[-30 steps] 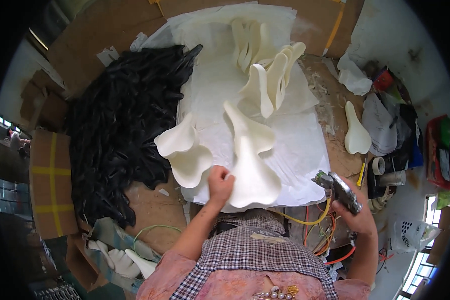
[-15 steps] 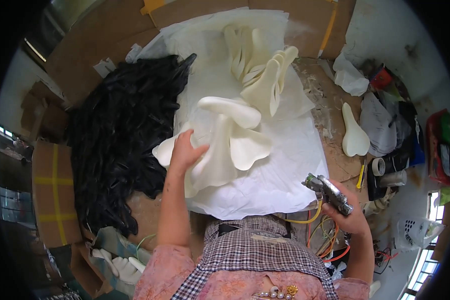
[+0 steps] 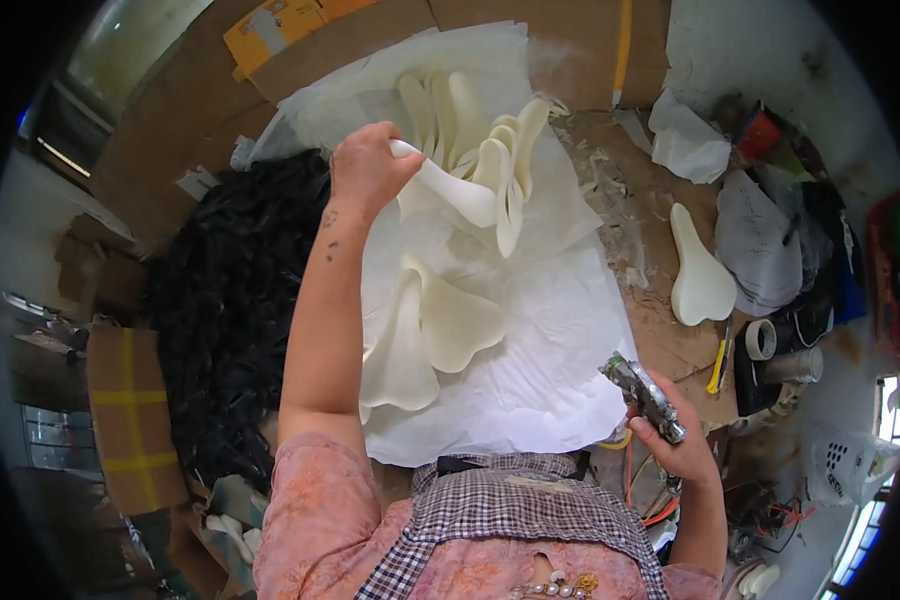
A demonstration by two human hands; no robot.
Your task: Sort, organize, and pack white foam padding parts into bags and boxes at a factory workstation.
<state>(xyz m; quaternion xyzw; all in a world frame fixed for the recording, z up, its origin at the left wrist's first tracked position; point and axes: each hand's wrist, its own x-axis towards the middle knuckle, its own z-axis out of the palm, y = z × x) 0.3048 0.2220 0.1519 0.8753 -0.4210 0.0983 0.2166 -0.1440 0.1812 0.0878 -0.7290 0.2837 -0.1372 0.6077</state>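
My left hand [image 3: 370, 168] is closed around the narrow end of a white bicycle saddle pad [image 3: 462, 195], whose wide end points right against the upright saddle pads [image 3: 505, 170] at the far side. Closer to me, partly behind my left forearm, several cream saddle pads [image 3: 450, 320] stand on the white sheet [image 3: 530, 400]. At the right near edge my right hand [image 3: 685, 435] grips a metal spray gun [image 3: 645, 397], its nozzle end toward the sheet. My right fingers are wrapped around the gun, and its grip is mostly hidden.
A heap of glossy black pieces [image 3: 230, 280] lies left of the sheet. On the cardboard at right are a single saddle pad [image 3: 700, 270], a yellow cutter [image 3: 717, 365], a tape roll [image 3: 761, 340] and a metal can [image 3: 795, 366]. Hoses [image 3: 660, 510] hang below the sheet's edge.
My left hand has moved from the near pads to the far side and taken hold of the white saddle pad's narrow end. My right hand still holds the spray gun.
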